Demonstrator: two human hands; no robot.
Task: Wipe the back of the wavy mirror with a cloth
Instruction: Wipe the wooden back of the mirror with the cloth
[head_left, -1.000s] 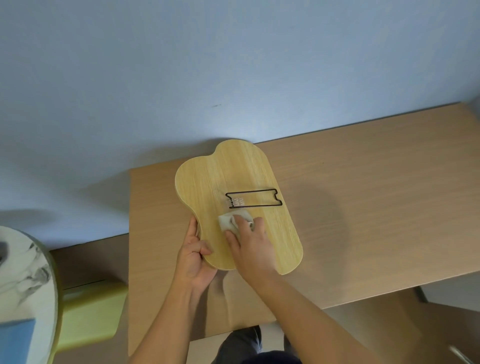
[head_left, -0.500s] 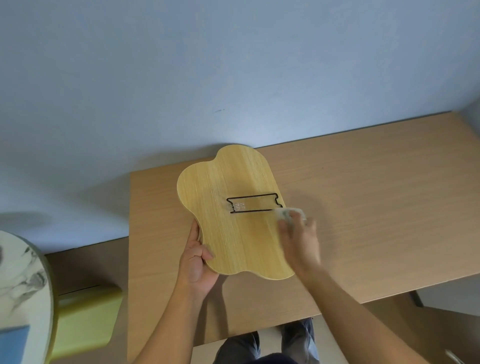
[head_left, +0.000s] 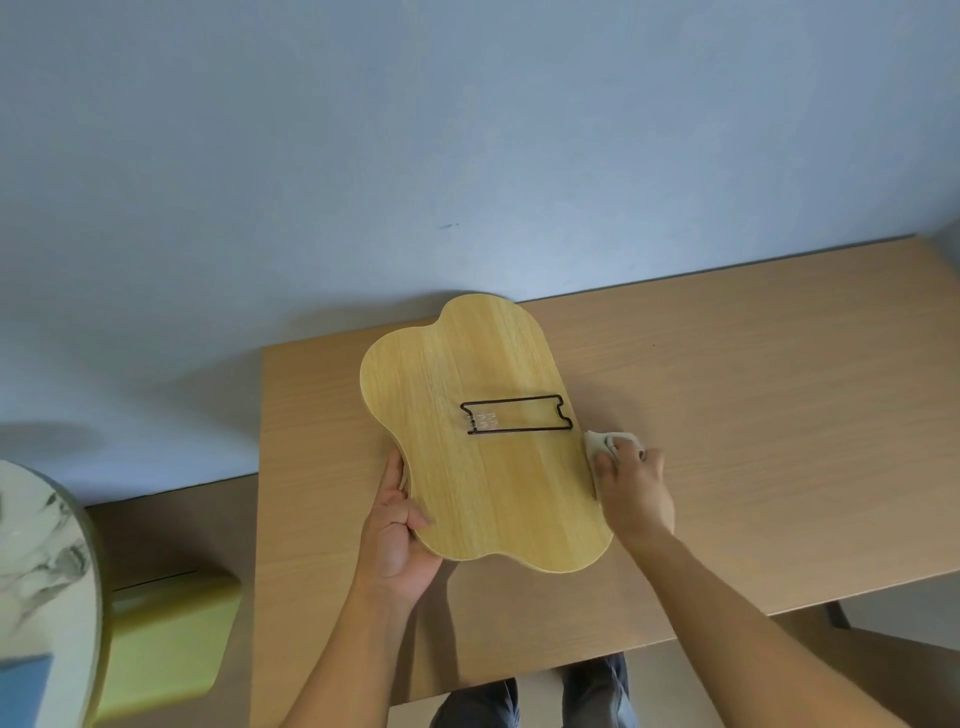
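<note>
The wavy mirror (head_left: 483, 483) lies face down on the wooden table (head_left: 753, 415), its light wood back up, with a black wire stand (head_left: 514, 414) folded flat on it. My left hand (head_left: 397, 535) grips the mirror's left edge, thumb on top. My right hand (head_left: 631, 491) holds a small white cloth (head_left: 602, 442) bunched under its fingers, pressed at the mirror's right edge just right of the wire stand.
A blue-grey wall rises behind the table. A round marble-topped table (head_left: 41, 571) and a yellow-green stool (head_left: 166, 634) stand at the lower left. My legs (head_left: 535, 701) show below the table's front edge. Bare tabletop extends to the right.
My right hand has swept the cloth rightward from the mirror's middle, below the wire stand, to its right edge. The left hand stays on the left edge.
</note>
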